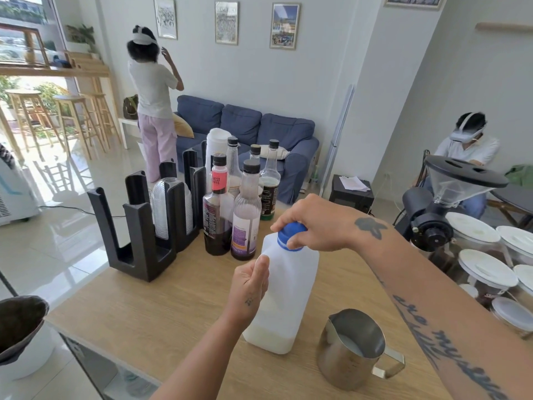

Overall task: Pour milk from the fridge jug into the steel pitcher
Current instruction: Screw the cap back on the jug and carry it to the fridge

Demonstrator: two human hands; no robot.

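On wood, hands (251, 287) grip translucent, seemingly near-empty jug (288, 295).

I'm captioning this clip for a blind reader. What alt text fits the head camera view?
Two hands work a nearly empty milk jug standing on a wooden counter: the left hand grips its side while the right hand grasps its blue cap. A steel pitcher holding some milk stands right of the jug, with syrup bottles behind.

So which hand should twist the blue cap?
The right hand: its fingers already wrap the cap, while the left hand steadies the jug standing on the table.
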